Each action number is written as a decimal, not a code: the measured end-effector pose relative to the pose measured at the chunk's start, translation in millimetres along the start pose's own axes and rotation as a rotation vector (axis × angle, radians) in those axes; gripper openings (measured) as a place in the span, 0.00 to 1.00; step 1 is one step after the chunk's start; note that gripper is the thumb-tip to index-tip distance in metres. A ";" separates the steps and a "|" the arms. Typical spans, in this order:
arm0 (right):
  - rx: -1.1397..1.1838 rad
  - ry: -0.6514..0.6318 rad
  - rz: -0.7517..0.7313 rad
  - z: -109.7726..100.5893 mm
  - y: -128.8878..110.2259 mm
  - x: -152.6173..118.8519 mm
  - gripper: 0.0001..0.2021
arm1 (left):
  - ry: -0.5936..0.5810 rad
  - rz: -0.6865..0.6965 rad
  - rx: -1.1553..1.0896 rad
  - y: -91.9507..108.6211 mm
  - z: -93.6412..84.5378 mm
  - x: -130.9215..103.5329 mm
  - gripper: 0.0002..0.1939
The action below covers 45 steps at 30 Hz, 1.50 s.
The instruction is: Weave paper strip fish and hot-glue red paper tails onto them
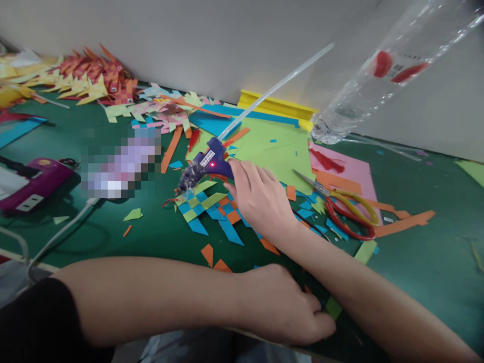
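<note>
My right hand [260, 196] is closed around the handle of a purple glue gun [223, 164] with a lit red light. A long clear glue stick [280, 88] sticks out of its back. The nozzle points down-left, over a woven blue-and-green paper piece [194, 204]; a woven blue-and-orange piece [229, 209] lies beside it. My left hand [283, 305] is closed near the table's front edge, below my right forearm. A small green paper piece [333, 307] shows at its fingertips; whether the fingers grip it is hidden.
Scissors [340, 201] with red and yellow handles lie at right. A plastic bottle [374, 75] stands at the back right. Woven red and yellow paper fish [94, 80] are piled back left. A purple power adapter [45, 181], cables and a blurred-out object [124, 164] are at left.
</note>
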State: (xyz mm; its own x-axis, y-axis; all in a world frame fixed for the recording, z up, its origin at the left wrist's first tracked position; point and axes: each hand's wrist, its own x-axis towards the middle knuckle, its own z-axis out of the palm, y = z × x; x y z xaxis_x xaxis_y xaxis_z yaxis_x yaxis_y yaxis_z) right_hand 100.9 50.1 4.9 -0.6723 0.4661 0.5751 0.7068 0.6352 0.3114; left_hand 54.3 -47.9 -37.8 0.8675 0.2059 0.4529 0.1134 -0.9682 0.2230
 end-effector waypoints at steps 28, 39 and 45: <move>-0.057 0.028 -0.027 -0.1 1.3 -0.7 0.16 | -0.002 0.005 -0.004 -1.1 1.1 0.2 0.06; -0.014 0.071 0.027 -0.5 0.5 0.3 0.20 | -0.006 0.000 -0.018 0.2 1.1 0.4 0.06; 0.014 0.066 0.038 -0.4 -0.5 0.2 0.21 | -0.011 0.010 -0.004 -0.7 0.5 1.0 0.05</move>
State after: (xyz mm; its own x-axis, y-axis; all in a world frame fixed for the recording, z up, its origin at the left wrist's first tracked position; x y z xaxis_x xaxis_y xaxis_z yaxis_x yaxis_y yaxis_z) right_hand 100.5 49.7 5.2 -0.6287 0.4487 0.6352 0.7282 0.6263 0.2783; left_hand 55.3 -47.1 -38.0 0.8740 0.1950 0.4451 0.1032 -0.9695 0.2222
